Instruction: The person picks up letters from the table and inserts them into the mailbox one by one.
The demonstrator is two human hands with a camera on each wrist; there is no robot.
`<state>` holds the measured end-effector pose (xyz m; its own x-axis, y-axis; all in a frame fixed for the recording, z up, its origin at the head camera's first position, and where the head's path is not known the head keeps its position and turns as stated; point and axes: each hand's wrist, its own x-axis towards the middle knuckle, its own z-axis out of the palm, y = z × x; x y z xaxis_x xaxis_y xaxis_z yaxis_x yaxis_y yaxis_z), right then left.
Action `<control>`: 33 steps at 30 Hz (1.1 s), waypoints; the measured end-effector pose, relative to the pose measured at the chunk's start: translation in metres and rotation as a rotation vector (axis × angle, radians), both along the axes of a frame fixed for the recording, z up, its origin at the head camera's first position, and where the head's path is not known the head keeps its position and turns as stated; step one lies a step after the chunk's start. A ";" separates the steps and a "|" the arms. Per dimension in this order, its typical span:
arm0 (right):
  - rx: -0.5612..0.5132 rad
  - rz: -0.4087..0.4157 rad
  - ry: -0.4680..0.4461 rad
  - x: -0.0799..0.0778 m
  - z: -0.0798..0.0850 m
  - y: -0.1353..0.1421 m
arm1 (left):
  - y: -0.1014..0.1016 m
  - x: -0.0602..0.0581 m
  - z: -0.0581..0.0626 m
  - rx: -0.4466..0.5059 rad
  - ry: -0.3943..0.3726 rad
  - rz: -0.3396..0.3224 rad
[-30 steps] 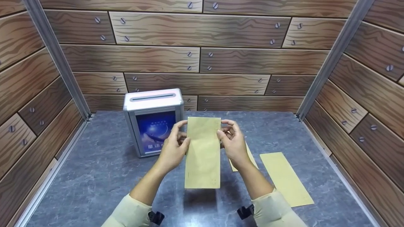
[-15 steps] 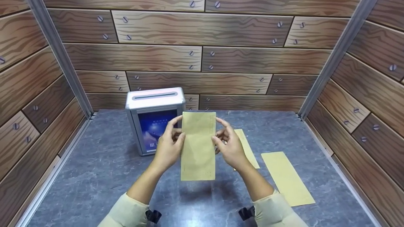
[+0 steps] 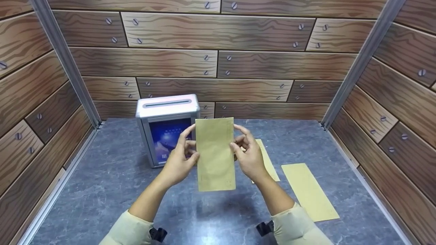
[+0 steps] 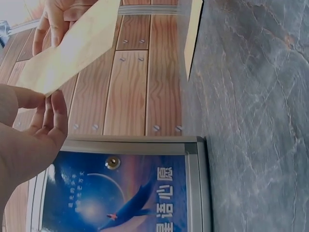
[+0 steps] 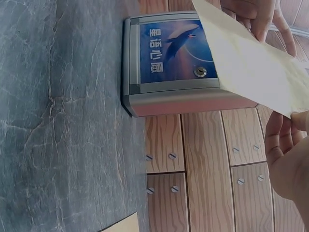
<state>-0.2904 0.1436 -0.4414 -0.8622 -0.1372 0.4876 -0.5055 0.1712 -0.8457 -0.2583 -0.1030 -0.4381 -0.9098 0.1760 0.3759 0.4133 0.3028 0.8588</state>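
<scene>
A tan paper envelope [image 3: 215,156] is held up above the table, its long side running up and down. My left hand [image 3: 180,160] pinches its left edge between thumb and fingers, seen closely in the left wrist view. On the opposite edge, my right hand [image 3: 249,154] pinches it the same way. Behind the left hand stands a silver box [image 3: 167,110] with a slot in its top and a blue picture panel [image 3: 170,136] on the front. In the right wrist view the envelope [image 5: 256,63] covers part of that box.
Two more tan envelopes lie on the grey marbled table [image 3: 102,190] to the right: one envelope [image 3: 310,192] fully visible, the other envelope [image 3: 269,163] partly behind the right hand. Wood-patterned walls [image 3: 218,64] with metal corner posts [image 3: 64,64] enclose the table.
The held envelope has risen a little in the head view and now tilts slightly. My left thumb has slid lower along its edge. Both hands keep their pinch.
</scene>
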 end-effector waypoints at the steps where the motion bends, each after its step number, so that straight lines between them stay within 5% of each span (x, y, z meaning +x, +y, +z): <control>1: 0.005 0.016 -0.004 -0.001 0.001 0.000 | -0.001 0.000 0.001 -0.002 0.000 0.001; 9: 0.147 0.148 -0.052 -0.007 0.017 0.003 | -0.010 -0.003 0.017 -0.016 0.054 0.030; 14: 0.177 0.142 -0.015 -0.011 0.030 0.001 | -0.016 -0.004 0.031 -0.067 0.097 0.013; 26: 0.160 0.119 0.154 -0.027 0.070 -0.015 | -0.027 -0.013 0.073 -0.166 0.206 0.061; 33: 0.108 0.106 0.346 -0.038 0.091 -0.026 | -0.035 -0.012 0.099 -0.169 0.282 0.106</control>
<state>-0.3288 0.1177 -0.3507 -0.6274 -0.2836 0.7253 -0.7777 0.1812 -0.6019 -0.2705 -0.1379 -0.3394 -0.7905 0.1674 0.5891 0.5864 0.4844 0.6492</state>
